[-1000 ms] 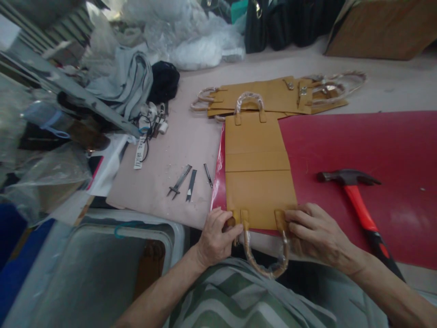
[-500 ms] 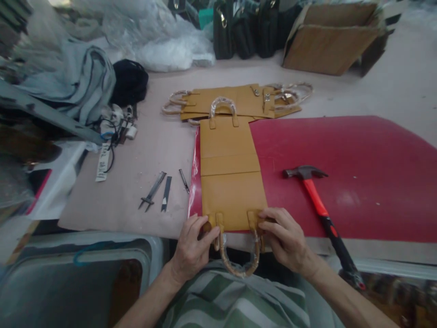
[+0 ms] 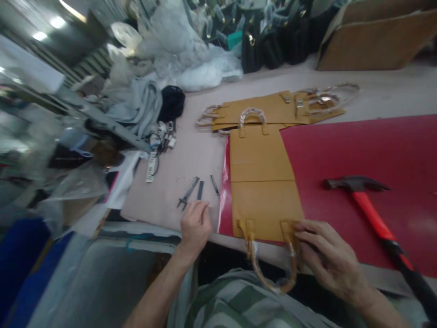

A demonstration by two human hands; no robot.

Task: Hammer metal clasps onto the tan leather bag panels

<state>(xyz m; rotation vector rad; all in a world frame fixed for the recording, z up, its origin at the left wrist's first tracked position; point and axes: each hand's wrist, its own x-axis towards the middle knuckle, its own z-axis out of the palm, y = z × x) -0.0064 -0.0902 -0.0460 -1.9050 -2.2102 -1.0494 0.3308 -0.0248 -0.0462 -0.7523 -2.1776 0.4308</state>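
A tan leather bag piece (image 3: 266, 200) lies lengthwise before me, with a plastic-wrapped handle at each end. The near handle (image 3: 273, 280) hangs past the table edge. At the piece's near right corner, my right hand (image 3: 329, 259) pinches the leather beside the handle tab. My left hand (image 3: 195, 228) is off the bag, fingers closed together over the lower end of a flat metal strip (image 3: 200, 189). Those fingertips hide whether they grip the strip. Left of it lies a metal caliper (image 3: 188, 193); to its right is a thin metal rod (image 3: 215, 186).
A claw hammer (image 3: 370, 209) rests on the red mat (image 3: 341, 150) at right. Behind the bag lie more tan bag pieces (image 3: 259, 109). Black bags (image 3: 252, 45), a cardboard box (image 3: 368, 43) and plastic wrapping (image 3: 205, 68) stand farther back. A grey bin (image 3: 119, 273) is at lower left.
My left hand has let go of the bag's near left corner and moved left to the metal strip. The right hand stays at its corner. The view has swung left.
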